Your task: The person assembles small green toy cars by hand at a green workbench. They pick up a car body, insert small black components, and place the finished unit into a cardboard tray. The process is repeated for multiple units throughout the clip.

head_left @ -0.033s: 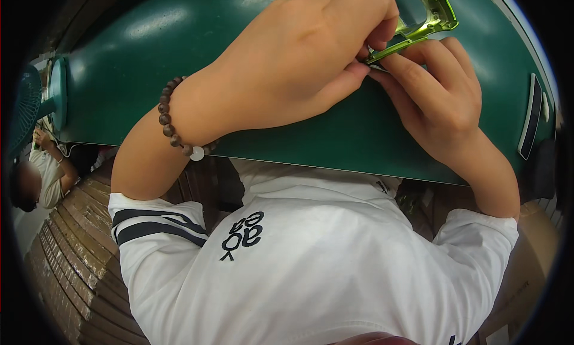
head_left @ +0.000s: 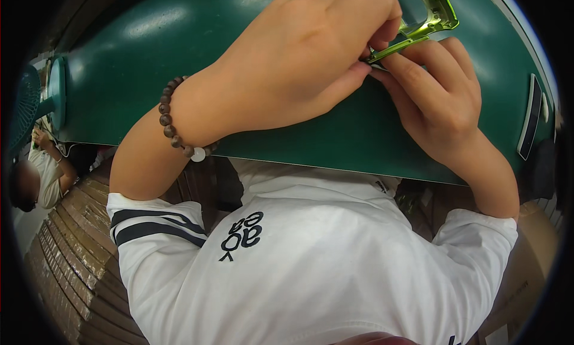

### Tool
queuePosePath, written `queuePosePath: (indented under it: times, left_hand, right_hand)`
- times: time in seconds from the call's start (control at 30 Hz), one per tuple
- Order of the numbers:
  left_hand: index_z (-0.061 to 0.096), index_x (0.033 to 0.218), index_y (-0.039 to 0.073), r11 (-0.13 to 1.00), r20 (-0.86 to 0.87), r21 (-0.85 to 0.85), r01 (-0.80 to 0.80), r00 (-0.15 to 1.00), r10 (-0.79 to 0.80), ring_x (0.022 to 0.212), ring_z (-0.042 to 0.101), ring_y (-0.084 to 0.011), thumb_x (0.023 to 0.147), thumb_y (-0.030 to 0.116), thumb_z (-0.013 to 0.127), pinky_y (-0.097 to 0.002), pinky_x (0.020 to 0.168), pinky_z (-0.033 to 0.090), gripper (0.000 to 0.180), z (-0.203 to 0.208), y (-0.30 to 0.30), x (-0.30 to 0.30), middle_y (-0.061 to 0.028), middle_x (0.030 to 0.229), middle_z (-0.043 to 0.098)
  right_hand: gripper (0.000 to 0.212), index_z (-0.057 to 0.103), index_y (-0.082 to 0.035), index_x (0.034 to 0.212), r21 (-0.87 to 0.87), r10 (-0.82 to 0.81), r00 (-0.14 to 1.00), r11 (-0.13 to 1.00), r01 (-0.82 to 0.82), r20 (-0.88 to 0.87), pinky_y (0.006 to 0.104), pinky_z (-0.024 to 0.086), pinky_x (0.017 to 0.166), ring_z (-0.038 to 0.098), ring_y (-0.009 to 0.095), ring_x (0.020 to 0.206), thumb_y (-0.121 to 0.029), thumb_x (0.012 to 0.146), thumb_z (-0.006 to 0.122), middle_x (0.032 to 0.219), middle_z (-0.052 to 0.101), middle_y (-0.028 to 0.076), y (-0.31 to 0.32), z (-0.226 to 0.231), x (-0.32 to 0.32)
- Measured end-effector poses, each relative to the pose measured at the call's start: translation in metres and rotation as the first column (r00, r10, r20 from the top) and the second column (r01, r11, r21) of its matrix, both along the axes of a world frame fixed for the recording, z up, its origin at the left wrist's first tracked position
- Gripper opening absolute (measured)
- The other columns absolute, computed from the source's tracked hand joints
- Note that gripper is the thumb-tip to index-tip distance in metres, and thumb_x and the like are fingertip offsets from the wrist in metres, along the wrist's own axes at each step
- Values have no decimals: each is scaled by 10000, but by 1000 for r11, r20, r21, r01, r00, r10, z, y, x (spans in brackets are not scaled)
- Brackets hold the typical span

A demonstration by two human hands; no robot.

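A glossy lime-green plastic frame (head_left: 441, 15), with a large opening and small holes along its inner side, is held up over the green tabletop (head_left: 257, 143). My left hand (head_left: 305, 58) reaches across from the left and pinches the frame's near lower corner between thumb and fingers. At the same corner, my right hand (head_left: 439, 88) grips from the right, its thumb and forefinger close to the left fingertips. Something small and dark shows between the fingertips, too hidden to name. The left hand also covers part of the frame's far side.
A green fan (head_left: 57, 97) stands at the table's left end. Near the right edge lies a flat, phone-like device (head_left: 530, 115) with a dark face. Another person (head_left: 51, 172) sits at far left. Brown cardboard (head_left: 78, 255) is stacked lower left; a carton (head_left: 526, 267) is lower right.
My left hand and wrist have shifted very slightly to the right. Both hands keep their hold on the green frame.
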State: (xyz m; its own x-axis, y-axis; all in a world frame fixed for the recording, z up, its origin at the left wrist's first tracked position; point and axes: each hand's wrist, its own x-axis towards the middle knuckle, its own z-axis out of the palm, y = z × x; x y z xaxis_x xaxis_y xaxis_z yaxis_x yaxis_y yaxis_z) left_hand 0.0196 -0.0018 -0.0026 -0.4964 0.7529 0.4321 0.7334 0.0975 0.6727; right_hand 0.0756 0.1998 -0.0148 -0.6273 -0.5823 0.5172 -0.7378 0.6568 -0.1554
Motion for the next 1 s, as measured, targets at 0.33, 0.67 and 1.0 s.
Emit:
queuePosePath:
  times: [0.33, 0.67, 1.0]
  left_hand:
    - [436, 991, 4, 997, -82, 63, 51, 996, -46, 612, 620, -282, 776, -63, 604, -314, 538, 492, 281, -6, 0, -1, -157, 749, 569]
    - [592, 941, 13, 999, 61, -26, -19, 998, 20, 777, 618, -230, 701, -52, 699, -293, 641, 507, 271, -2, -3, 5, -92, 916, 613]
    - [654, 930, 43, 987, -332, -129, -91, 942, 43, 731, 612, -204, 678, 34, 731, -290, 604, 504, 264, -1, 0, 16, -84, 961, 617]
  right_hand:
    - [171, 608, 3, 718, -35, 252, 958, 965, -259, -135, 273, 359, 472, 441, 179, 553, 3, 555, 661, 670, 445, 30, -2, -6, -11]
    - [261, 615, -30, 825, -57, 64, 998, 996, -63, 27, 335, 462, 569, 550, 244, 693, -101, 624, 766, 749, 544, 67, 11, 3, -6]
    - [218, 576, -56, 731, -43, 60, 997, 997, -58, 45, 331, 463, 560, 537, 226, 681, -121, 619, 751, 714, 504, 56, 16, -1, -5]
